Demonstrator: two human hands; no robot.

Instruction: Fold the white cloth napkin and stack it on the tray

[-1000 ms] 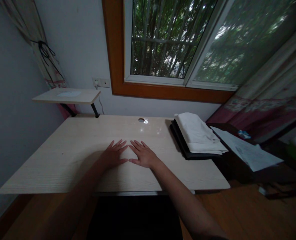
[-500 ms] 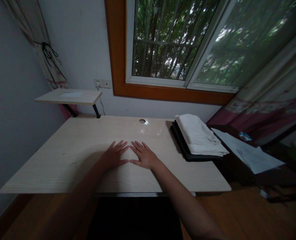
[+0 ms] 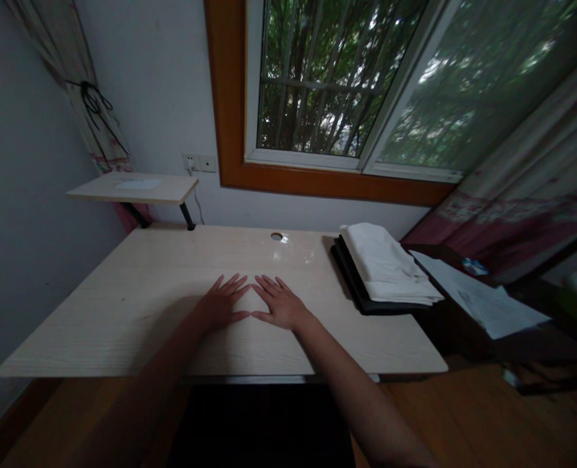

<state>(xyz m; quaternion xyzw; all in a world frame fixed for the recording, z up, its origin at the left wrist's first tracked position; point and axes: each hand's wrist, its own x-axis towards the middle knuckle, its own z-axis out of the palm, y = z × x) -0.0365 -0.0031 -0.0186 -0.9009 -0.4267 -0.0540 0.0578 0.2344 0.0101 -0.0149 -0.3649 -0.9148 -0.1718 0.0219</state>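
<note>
Far left, a curtain (image 3: 86,123) hangs gathered by a dark cord (image 3: 92,103). Just beside it, a small raised shelf (image 3: 175,188) stands on black legs at the desk's back left corner, a pale sheet (image 3: 138,184) lying on it. Wall socket (image 3: 190,162) near the shelf's right end, a cable running down from it.

The pale desk (image 3: 88,318) spans the space before me, under both my hands. My left hand (image 3: 222,307) lies palm down on it, flat, fingers fanned wide, thumb stretched out toward the right. A shadow falls on the desktop beside my left forearm.

Index fingertips and thumb tips of the two hands come together in pairs; whether they quite touch, I cannot tell. A round hole (image 3: 276,236) sits beyond them, near the desk's back edge.

My right hand (image 3: 281,305) mirrors the left: palm down on the desktop, fingers spread, thumb pointing left.

Right of it, well apart, a black folded item (image 3: 352,278) rests on the desk, with a white folded cloth (image 3: 390,266) on top. Further right, a paper sheet (image 3: 478,296) lies on a dark surface, below another curtain (image 3: 527,175).
</note>
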